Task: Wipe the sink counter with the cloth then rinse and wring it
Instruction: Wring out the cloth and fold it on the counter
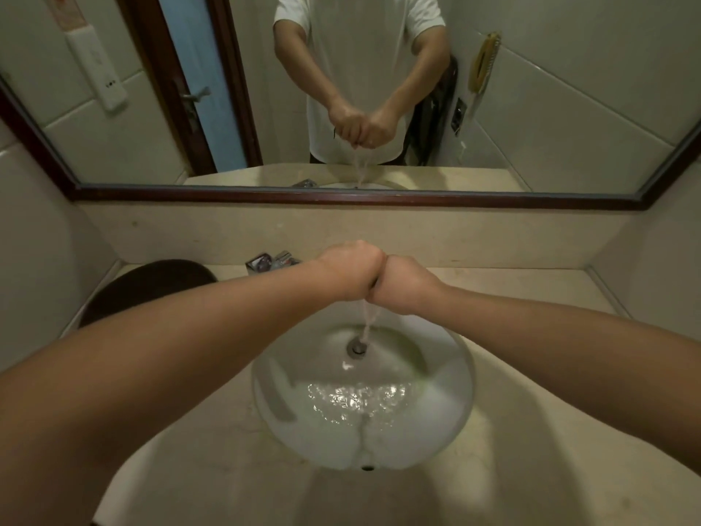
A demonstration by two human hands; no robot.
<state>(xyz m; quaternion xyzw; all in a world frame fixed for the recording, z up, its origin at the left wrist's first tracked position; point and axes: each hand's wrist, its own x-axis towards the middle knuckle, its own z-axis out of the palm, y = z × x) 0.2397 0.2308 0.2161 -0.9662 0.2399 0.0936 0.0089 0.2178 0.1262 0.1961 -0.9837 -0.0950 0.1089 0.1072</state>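
Note:
My left hand [351, 269] and my right hand [404, 284] are clenched fist against fist above the white oval sink [265, 396]. The cloth is almost wholly hidden inside the two fists; only a sliver shows in the seam between them. A thin stream of water [366, 324] falls from under the fists onto the drain [357, 347]. Water pools and ripples in the near half of the basin. The beige stone counter [531, 430] surrounds the sink.
A chrome faucet [271, 261] stands behind my left wrist. A dark round object [148, 288] lies on the counter at the back left. A framed mirror [360, 201] above the backsplash reflects a person's fists dripping water. Walls close in on both sides.

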